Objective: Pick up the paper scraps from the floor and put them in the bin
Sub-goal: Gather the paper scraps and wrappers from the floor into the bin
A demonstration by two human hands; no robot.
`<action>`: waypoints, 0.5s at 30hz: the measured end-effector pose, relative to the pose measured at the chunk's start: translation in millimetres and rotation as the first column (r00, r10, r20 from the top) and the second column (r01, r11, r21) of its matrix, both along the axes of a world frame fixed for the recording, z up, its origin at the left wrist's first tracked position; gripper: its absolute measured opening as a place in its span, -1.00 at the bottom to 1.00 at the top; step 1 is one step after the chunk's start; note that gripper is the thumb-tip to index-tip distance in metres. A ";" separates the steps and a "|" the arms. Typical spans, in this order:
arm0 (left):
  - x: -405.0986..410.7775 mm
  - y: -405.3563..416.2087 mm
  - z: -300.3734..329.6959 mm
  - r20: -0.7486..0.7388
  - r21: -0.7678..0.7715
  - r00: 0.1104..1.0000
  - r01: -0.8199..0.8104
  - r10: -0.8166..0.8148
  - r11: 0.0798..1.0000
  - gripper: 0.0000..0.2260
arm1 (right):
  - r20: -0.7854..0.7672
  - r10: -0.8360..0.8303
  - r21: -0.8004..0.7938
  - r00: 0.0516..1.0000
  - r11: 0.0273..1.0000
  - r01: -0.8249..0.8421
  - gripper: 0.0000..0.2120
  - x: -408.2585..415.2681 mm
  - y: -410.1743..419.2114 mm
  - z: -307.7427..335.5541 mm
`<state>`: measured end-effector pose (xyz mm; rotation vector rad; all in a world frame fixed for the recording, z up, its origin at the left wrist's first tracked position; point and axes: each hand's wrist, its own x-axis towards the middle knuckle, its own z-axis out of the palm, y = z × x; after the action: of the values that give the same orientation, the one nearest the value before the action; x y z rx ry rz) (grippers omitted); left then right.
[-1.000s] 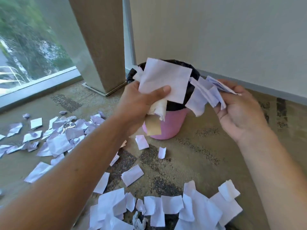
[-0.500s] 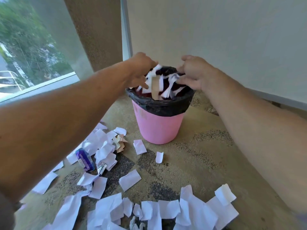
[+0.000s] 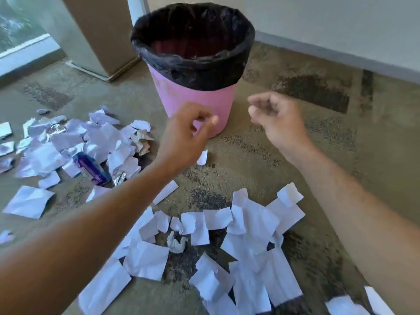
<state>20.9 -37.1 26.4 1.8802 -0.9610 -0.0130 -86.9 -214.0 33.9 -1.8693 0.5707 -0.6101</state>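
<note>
Two empty hands in front of the pink bin

Both hands hang in the air between the person and the round pink plastic bin (image 3: 200, 98), which stands on the mottled beige-and-brown carpet (image 3: 318, 155) near the pale wall (image 3: 329, 26). A black plastic liner (image 3: 193, 69) is folded over the bin's rim; the inside looks dark, and I cannot tell how much lies in it.

The left hand (image 3: 184, 135) is in front of the bin's lower wall, its fingers loosely curled with the thumb tip close to the forefinger, and nothing is visible between them. The right hand (image 3: 277, 119) hovers just to the right of the bin, fingers also loosely curled and holding nothing.

Many torn white paper scraps (image 3: 250, 237) lie in a broad heap on the carpet below the forearms. A second heap of white scraps (image 3: 56, 144) spreads to the left of the bin, mixed with a purple wrapper (image 3: 91, 167) and a bit of crumpled silver foil (image 3: 118, 177). One small white scrap (image 3: 202, 157) lies alone beside the left wrist. A brown column (image 3: 102, 30) rises behind the left heap.
</note>
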 end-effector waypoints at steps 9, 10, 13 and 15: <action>-46.8 63.1 -115.0 0.030 0.622 0.980 0.134 -0.195 0.771 -0.30 | -0.682 -0.162 -0.330 0.713 0.938 -0.103 -0.31 -128.6 -1.8 -130.0; -51.9 69.9 -121.9 0.007 0.637 0.983 0.136 -0.183 0.758 -0.28 | -0.719 -0.166 -0.305 0.675 0.948 -0.092 -0.25 -137.6 1.7 -140.1; -67.2 87.9 -144.3 -0.046 0.670 0.984 0.159 -0.172 0.725 -0.20 | -0.759 -0.174 -0.334 0.627 0.931 -0.146 -0.13 -152.2 18.7 -160.8; -81.0 96.4 -155.3 -0.053 0.676 0.977 0.188 -0.207 0.713 -0.16 | -0.760 -0.164 -0.367 0.629 0.907 -0.206 -0.08 -153.3 34.1 -162.5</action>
<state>-60.1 59.3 -128.9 2.4286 -1.2907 -0.5442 -240.2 -179.9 -128.6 -2.5526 1.0370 0.1907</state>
